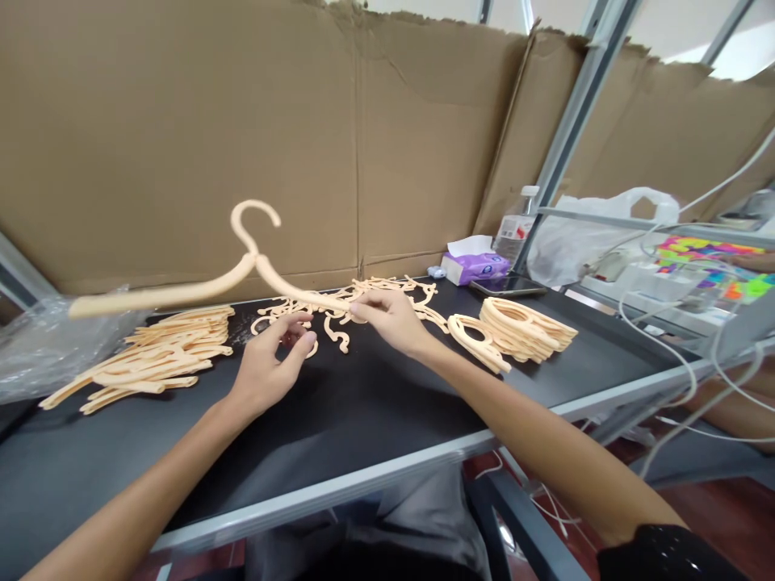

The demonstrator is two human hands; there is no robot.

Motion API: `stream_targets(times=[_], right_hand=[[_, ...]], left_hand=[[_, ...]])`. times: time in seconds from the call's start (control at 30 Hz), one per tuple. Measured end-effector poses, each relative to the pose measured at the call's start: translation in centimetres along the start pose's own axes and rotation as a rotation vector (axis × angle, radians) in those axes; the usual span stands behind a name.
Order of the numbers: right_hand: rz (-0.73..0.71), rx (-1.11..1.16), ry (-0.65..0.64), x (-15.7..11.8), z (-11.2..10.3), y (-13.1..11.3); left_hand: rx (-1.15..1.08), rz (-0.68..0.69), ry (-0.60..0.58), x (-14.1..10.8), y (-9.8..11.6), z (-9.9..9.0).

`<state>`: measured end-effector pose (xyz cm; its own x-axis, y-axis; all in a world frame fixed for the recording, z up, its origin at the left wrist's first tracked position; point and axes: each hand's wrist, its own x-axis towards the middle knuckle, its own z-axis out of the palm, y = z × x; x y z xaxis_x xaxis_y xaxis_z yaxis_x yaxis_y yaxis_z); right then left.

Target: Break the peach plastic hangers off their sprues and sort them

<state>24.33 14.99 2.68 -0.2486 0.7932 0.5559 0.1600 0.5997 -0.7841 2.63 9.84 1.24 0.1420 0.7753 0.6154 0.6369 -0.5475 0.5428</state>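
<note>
A cream plastic clothes hanger (283, 288) hangs in the air over the table, its hook up and its arms spread wide. My right hand (391, 320) pinches the end of its right arm. Below the hanger, my left hand (274, 361) has its fingers curved and apart, holding nothing that I can see. Loose hooks and other hanger pieces (337, 334) lie just beyond my hands. A pile of long hanger arms (163, 355) is to the left, and stacked folded hangers (524, 327) are on the right.
The black tabletop (375, 403) has a metal front edge. Clear plastic wrap (60, 343) lies at the left. A purple tissue pack (475, 265), a bottle (516, 227) and a dark phone (507, 286) stand or lie at the back right. White cables (657, 347) hang beside a metal post.
</note>
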Motion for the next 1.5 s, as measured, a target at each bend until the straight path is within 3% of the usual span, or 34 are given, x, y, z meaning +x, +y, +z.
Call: stream_targets(times=[0.13, 0.23, 0.37, 0.47, 0.63, 0.87, 1.0, 1.17, 1.37, 1.5], right_hand=[[0.04, 0.02, -0.219, -0.9, 1.1, -0.4], [0.043, 0.035, -0.292, -1.2, 1.7, -0.7], [0.005, -0.047, -0.286, -1.2, 1.9, -0.7], [-0.107, -0.161, -0.199, -1.0, 1.8, -0.4], [-0.114, -0.359, -0.108, -0.6, 1.6, 0.7], [-0.186, -0.612, -0.313, -0.9, 1.5, 1.4], [-0.152, -0.673, -0.385, -1.0, 1.5, 1.4], [-0.112, -0.697, -0.405, -0.9, 1.5, 1.3], [-0.095, -0.736, -0.407, -0.7, 1.3, 1.2], [-0.073, -0.702, -0.29, -0.7, 1.0, 1.4]], left_hand=[[-0.141, -0.038, -0.044, -0.1, 0.6, -0.1], [-0.201, -0.015, -0.043, -0.1, 0.9, -0.1], [-0.301, -0.01, 0.019, -0.2, 1.1, 0.0], [-0.326, 0.004, 0.107, -0.2, 1.2, -0.1], [-0.169, 0.049, 0.302, 0.1, 1.3, -1.1], [0.157, 0.132, 0.518, 1.2, 0.7, -3.1], [0.246, 0.08, 0.484, 1.3, -0.1, -3.6], [0.527, 0.09, 0.311, 1.3, -1.2, -3.5], [0.817, 0.061, 0.21, 1.2, -0.8, -3.2], [0.905, -0.019, 0.116, 1.0, -0.3, -2.9]])
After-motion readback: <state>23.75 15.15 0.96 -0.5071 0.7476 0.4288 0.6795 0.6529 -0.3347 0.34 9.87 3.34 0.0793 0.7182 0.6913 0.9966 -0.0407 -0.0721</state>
